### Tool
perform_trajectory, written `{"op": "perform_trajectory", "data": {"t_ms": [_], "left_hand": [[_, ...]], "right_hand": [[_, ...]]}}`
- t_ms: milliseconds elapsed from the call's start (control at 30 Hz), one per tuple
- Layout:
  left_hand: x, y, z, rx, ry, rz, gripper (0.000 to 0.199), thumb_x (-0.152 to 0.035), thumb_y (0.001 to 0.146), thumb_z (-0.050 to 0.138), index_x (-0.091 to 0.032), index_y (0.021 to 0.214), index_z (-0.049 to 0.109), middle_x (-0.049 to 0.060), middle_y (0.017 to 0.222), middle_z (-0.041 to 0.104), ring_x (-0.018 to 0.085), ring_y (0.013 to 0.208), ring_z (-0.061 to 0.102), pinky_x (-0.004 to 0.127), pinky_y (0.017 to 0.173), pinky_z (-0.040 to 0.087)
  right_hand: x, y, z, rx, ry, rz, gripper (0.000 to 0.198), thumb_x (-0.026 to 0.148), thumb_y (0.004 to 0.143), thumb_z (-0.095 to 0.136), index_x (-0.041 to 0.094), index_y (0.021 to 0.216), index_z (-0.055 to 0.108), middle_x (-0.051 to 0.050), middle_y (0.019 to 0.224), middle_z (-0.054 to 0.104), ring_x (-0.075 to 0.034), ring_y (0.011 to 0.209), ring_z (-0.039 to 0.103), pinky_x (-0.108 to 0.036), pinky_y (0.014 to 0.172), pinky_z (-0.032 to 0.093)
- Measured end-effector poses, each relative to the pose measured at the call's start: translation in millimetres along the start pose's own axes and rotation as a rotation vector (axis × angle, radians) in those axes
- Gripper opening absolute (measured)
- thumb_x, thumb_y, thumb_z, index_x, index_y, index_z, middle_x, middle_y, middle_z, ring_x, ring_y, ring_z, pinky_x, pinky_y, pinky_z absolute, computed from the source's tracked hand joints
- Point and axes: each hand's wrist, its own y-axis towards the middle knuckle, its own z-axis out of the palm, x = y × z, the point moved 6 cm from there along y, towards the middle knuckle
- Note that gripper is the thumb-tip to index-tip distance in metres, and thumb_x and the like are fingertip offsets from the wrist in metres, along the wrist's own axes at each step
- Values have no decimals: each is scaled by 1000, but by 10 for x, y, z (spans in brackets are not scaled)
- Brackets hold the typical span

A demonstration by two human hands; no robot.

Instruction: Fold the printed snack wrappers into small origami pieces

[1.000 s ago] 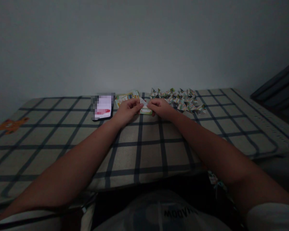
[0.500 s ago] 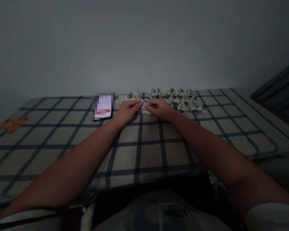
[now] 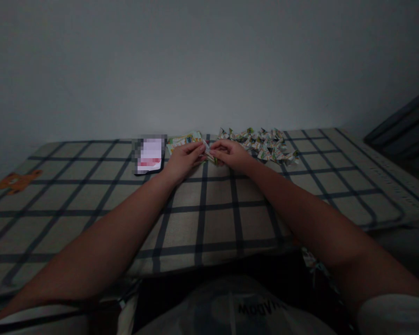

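Between my two hands is a small folded piece of printed paper (image 3: pixel 208 150), white with some green. My left hand (image 3: pixel 185 159) pinches its left side between thumb and fingers. On its right side my right hand (image 3: pixel 231 154) grips it with curled fingers. The fingers hide part of the paper. Just behind my left hand lie flat printed sheets (image 3: pixel 185 139) in green, white and yellow. Several folded paper pieces (image 3: pixel 265 142) with pointed corners stand in rows to the right, beyond my right hand.
A phone or tablet (image 3: pixel 149 155) with a lit, blurred screen lies left of the sheets. An orange bear-shaped piece (image 3: pixel 17 181) is at the far left. The checked tablecloth (image 3: pixel 216 223) reaches back to a plain wall (image 3: pixel 202 65). Dark striped fabric (image 3: pixel 405 121) stands at the right.
The paper between my hands has turned and now looks narrower. My right fingers have shifted slightly around it, and both hands stay in about the same place.
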Motion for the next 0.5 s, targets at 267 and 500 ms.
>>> {"op": "perform_trajectory", "data": {"t_ms": [267, 500], "left_hand": [[-80, -41, 92, 117, 35, 29, 40, -52, 71, 87, -17, 91, 80, 8, 98, 77, 19, 91, 70, 30, 83, 55], [117, 94, -47, 52, 5, 3, 30, -46, 77, 81, -16, 84, 78, 6, 79, 74, 19, 74, 67, 31, 71, 54]], "right_hand": [[21, 9, -43, -69, -103, -33, 26, 38, 82, 72, 16, 95, 68, -3, 84, 68, -14, 74, 60, -28, 69, 51], [13, 25, -180, -191, -126, -27, 19, 32, 85, 66, 15, 93, 72, -6, 89, 72, -16, 81, 65, -31, 77, 55]]}}
